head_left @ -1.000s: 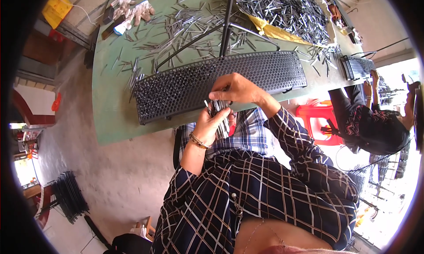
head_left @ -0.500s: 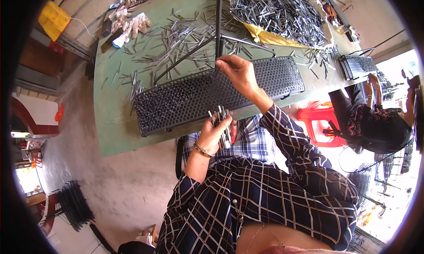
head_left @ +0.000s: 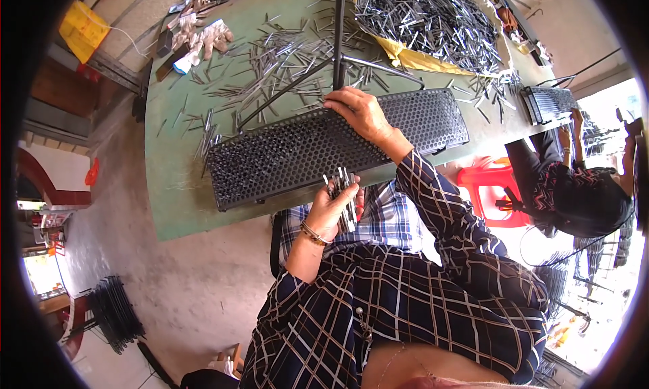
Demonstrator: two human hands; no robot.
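Note:
My left hand (head_left: 329, 210) is closed around a bundle of short metal rods (head_left: 346, 213), their ends sticking out above and below the fingers. It hangs in front of the near edge of a long black perforated rack (head_left: 314, 139). Over the rack's far edge, near its middle, my right hand (head_left: 365, 118) has its thumb and fingers pinched together. Whatever may be between those fingertips is too small to make out. Many holes in the rack's left part look filled with rods; the right part shows mostly bare holes. A black metal frame (head_left: 339, 51) rises behind the rack.
Loose rods (head_left: 274, 61) are scattered over the green table (head_left: 179, 196). A big heap of rods (head_left: 426, 27) lies on yellow sheeting (head_left: 399, 54) at the back. Work gloves (head_left: 206, 41) sit far left. At right, a person (head_left: 581, 193) works beside another rack (head_left: 551, 104) and a red stool (head_left: 488, 189).
My right hand has moved slightly left and down, its fingers lower at the rack's far edge. The left hand still holds its bundle. The other person's hand has shifted toward their rack.

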